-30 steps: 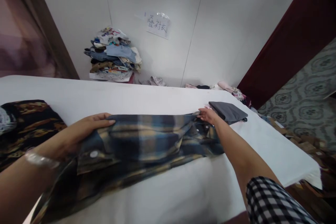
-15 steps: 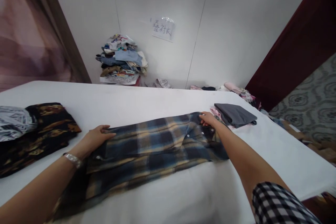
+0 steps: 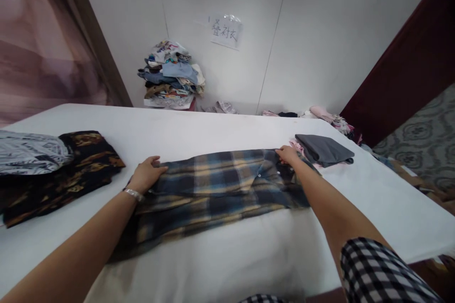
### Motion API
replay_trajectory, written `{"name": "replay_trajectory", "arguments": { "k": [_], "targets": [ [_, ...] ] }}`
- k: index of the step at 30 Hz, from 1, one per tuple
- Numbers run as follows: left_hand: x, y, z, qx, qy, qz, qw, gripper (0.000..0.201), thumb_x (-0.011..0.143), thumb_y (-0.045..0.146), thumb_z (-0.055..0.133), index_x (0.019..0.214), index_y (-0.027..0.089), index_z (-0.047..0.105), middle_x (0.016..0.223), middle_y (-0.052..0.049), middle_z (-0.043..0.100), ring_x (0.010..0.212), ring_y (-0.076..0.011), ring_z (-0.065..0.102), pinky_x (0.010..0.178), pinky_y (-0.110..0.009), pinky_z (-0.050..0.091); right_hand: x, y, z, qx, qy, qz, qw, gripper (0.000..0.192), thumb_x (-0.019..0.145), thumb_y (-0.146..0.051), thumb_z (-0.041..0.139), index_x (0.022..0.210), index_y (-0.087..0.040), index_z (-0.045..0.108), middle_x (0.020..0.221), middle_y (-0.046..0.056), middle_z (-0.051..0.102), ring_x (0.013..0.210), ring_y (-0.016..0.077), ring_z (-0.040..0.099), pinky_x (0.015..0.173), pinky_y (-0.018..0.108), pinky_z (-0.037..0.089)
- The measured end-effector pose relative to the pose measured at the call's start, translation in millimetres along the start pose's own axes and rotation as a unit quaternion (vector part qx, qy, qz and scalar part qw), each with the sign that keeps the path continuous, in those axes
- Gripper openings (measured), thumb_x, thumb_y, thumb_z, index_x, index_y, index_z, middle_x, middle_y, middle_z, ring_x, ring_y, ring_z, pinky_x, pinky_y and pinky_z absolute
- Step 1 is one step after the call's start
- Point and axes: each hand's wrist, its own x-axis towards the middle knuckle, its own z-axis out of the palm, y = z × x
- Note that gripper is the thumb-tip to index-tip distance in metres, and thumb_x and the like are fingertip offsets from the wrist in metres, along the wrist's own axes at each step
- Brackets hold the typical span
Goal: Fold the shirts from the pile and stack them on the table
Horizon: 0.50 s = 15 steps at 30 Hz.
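A plaid shirt [image 3: 227,175] in navy, blue and tan lies folded lengthwise across the white table, its near edge hanging towards me. At its left end my left hand [image 3: 147,175] pinches the upper corner, thumb and forefinger at the cloth's edge. My right hand [image 3: 287,155] grips the far edge at the right end, fingers closed on the cloth beside a few small white buttons. Just beyond that hand, a folded grey garment [image 3: 323,149] rests on a pink one [image 3: 296,146]. My forearms hide part of both shirt ends.
On the left of the white table [image 3: 199,132] lie a dark floral garment [image 3: 95,161] and a black-and-white printed one [image 3: 31,154]. A tall clothes pile [image 3: 174,75] stands behind the far edge. More clothes [image 3: 330,118] lie at the back right. A handwritten sign [image 3: 225,31] hangs on the wall.
The view has shifted slightly, so the table and garments sit a little higher and further right. My left hand and the shirt's left end have moved right; both hands keep their places on the shirt.
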Motion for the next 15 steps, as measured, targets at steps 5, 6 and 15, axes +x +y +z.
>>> {"name": "replay_trajectory", "arguments": {
  "k": [5,6,15],
  "targets": [
    [0.2,-7.0,-2.4,0.047,0.063,-0.007,0.997,0.061,0.075,0.036,0.057,0.13,0.01,0.051,0.126,-0.016,0.061,0.109,-0.0296,0.061,0.094,-0.036,0.048,-27.7,-10.8,21.7,-0.012,0.036,-0.123,0.992,0.042,0.084,-0.03,0.055,0.125,-0.019,0.056,0.09,0.007,0.071,0.084,0.0214,0.068,0.083,0.036,0.051],
    [-0.7,-9.1,-3.4,0.07,0.068,-0.009,0.995,0.063,0.075,0.037,0.057,0.131,0.01,0.051,0.126,-0.017,0.061,0.11,-0.0306,0.061,0.095,-0.037,0.047,-37.1,-11.8,28.3,-0.022,0.034,-0.164,0.986,0.043,0.085,-0.031,0.053,0.127,-0.02,0.056,0.103,0.008,0.07,0.099,0.0225,0.065,0.092,0.038,0.048],
    [-18.2,-21.1,-24.3,0.146,0.057,-0.054,0.986,0.06,0.077,0.042,0.058,0.126,0.008,0.055,0.13,-0.018,0.058,0.118,-0.0297,0.056,0.096,-0.032,0.045,-97.8,-14.9,68.7,-0.238,-0.037,-0.302,0.922,0.049,0.093,-0.047,0.038,0.132,-0.023,0.054,0.148,0.012,0.041,0.139,0.032,0.032,0.106,0.058,0.031]
  ]
}}
